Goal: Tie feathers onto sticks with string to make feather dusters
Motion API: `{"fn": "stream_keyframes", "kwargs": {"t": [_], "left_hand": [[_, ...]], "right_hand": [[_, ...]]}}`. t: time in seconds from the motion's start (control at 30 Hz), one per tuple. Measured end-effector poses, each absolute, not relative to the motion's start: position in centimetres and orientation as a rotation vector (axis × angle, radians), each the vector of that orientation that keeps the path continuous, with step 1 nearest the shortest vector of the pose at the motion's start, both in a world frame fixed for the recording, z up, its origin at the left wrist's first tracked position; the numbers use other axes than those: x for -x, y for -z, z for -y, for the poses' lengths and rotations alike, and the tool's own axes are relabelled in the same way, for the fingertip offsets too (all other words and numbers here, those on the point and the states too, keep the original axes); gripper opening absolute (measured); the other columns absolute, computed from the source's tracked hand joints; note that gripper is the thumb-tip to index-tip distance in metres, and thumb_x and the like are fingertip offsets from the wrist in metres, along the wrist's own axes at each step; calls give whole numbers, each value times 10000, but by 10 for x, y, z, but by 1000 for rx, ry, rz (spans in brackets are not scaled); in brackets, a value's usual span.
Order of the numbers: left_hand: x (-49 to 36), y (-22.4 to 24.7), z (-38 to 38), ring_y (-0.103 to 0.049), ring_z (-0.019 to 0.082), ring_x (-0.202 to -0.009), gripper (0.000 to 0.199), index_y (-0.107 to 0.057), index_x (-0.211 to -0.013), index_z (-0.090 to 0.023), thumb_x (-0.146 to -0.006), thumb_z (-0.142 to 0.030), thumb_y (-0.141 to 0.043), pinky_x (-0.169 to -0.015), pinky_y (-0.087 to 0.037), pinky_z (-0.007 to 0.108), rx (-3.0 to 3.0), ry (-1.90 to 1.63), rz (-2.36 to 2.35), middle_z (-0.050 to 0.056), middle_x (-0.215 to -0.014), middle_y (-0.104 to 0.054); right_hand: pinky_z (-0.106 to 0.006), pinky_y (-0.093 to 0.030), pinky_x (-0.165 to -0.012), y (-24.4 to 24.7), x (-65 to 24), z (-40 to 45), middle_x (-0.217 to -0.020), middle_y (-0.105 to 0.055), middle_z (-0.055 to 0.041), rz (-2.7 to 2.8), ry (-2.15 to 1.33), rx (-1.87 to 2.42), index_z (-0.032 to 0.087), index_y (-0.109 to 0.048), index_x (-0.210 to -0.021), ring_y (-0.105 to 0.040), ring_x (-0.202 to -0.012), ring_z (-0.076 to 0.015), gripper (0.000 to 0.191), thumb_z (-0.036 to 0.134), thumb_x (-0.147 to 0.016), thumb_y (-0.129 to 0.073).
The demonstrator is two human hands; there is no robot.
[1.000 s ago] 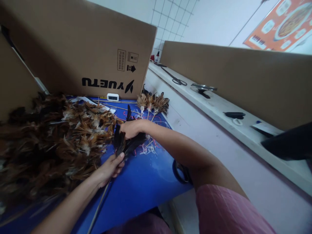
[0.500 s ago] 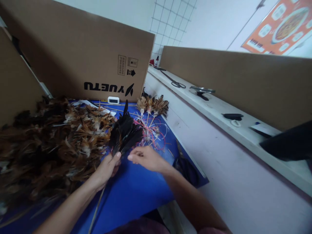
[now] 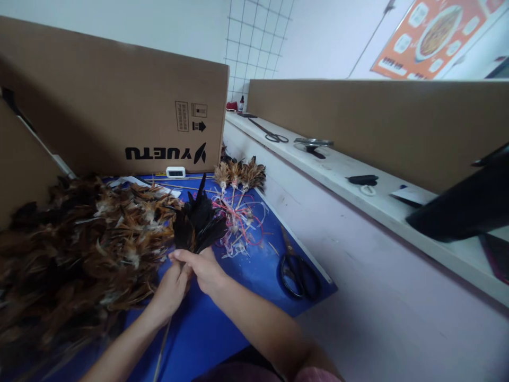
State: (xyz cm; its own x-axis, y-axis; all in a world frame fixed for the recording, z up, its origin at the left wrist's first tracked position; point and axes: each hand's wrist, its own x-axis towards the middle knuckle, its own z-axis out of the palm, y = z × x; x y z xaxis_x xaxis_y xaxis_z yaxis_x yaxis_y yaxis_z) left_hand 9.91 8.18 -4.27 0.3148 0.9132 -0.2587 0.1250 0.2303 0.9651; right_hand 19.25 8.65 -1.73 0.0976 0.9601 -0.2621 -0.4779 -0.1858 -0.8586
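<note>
Dark feathers point(image 3: 201, 220) fan out from the top of a thin stick point(image 3: 161, 350), forming a feather duster head. My left hand point(image 3: 174, 286) is closed around the stick just under the feathers. My right hand point(image 3: 204, 268) is closed at the feather bases, its thumb and fingers touching my left hand; a thread there, if any, is too small to make out. A large pile of brown feathers point(image 3: 99, 244) lies left of my hands. Behind them, several small tan feather bundles on sticks point(image 3: 240, 175) rest beside tangled pink and white string point(image 3: 240, 223).
Black-handled scissors point(image 3: 298, 276) lie at the right edge of the blue table point(image 3: 234, 323). A cardboard box point(image 3: 170, 79) and a small white digital display point(image 3: 175, 172) stand at the back. Along the right, a white ledge point(image 3: 338, 175) holds another pair of scissors point(image 3: 274, 137) and a black cylinder point(image 3: 457, 207).
My right hand has moved left, from beside the feathers onto their bases against my left hand. The camera view has shifted slightly right.
</note>
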Motion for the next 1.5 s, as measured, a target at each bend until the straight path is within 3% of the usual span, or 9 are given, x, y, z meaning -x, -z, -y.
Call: {"fn": "stream_keyframes", "kwargs": {"t": [0.13,0.3,0.6,0.87,0.93,1.1,1.3,1.5], "left_hand": [[-98,33,-80,-258,51,-421,491,-438,-936,-211,-705,-599,-632,-409,-127,177,-1094,-689,-1070,-99,-559,-305],[-86,30,-84,-285,27,-453,466,-450,-871,-189,-699,-543,-698,-422,-136,154,-896,-568,-935,-79,-616,-360],[-72,40,-93,-437,75,-504,371,-439,-817,-192,-749,-436,-710,-472,-319,205,-583,-462,-756,-30,-634,-479],[-63,51,-96,-469,85,-552,311,-503,-818,-172,-743,-364,-735,-603,-459,295,-610,-426,-766,-18,-674,-505],[-63,51,-96,-455,77,-538,303,-516,-818,-170,-739,-360,-738,-545,-430,258,-609,-421,-764,-16,-673,-504],[-64,52,-97,-392,39,-496,312,-538,-807,-140,-760,-394,-712,-409,-196,159,-670,-393,-745,25,-725,-540],[-67,49,-94,-274,16,-460,423,-413,-730,-168,-706,-414,-758,-413,-160,153,-648,-426,-752,-66,-597,-350],[-71,46,-90,-240,19,-467,474,-355,-753,-195,-688,-412,-771,-414,-142,143,-667,-472,-790,-86,-611,-271]], "right_hand": [[-265,-516,-674,24,-190,-88,-720,-711,-62,595,-1447,1017,137,-713,-655,-637,-683,-160,157,284,-614,-675],[-223,-461,-499,28,-189,-86,-697,-685,-51,609,-1511,1046,133,-711,-686,-586,-583,-134,220,336,-673,-627],[-206,-426,-442,32,-192,-83,-543,-597,-10,675,-1568,1116,128,-728,-762,-513,-459,-99,316,410,-722,-592],[-215,-377,-310,34,-196,-84,-544,-582,9,739,-1787,1108,134,-702,-905,-479,-345,-100,371,448,-763,-567],[-196,-367,-333,32,-197,-84,-540,-578,7,762,-1750,1102,128,-709,-843,-476,-372,-87,318,396,-765,-556],[-163,-302,-360,30,-200,-85,-608,-601,9,896,-1685,1121,157,-726,-811,-452,-418,-56,295,370,-772,-526],[-219,-465,-642,33,-197,-88,-666,-632,-10,840,-1633,958,151,-664,-647,-576,-644,-108,223,342,-722,-578],[-245,-466,-659,33,-196,-89,-693,-626,-19,813,-1631,998,145,-641,-666,-565,-654,-121,273,416,-675,-670]]}}
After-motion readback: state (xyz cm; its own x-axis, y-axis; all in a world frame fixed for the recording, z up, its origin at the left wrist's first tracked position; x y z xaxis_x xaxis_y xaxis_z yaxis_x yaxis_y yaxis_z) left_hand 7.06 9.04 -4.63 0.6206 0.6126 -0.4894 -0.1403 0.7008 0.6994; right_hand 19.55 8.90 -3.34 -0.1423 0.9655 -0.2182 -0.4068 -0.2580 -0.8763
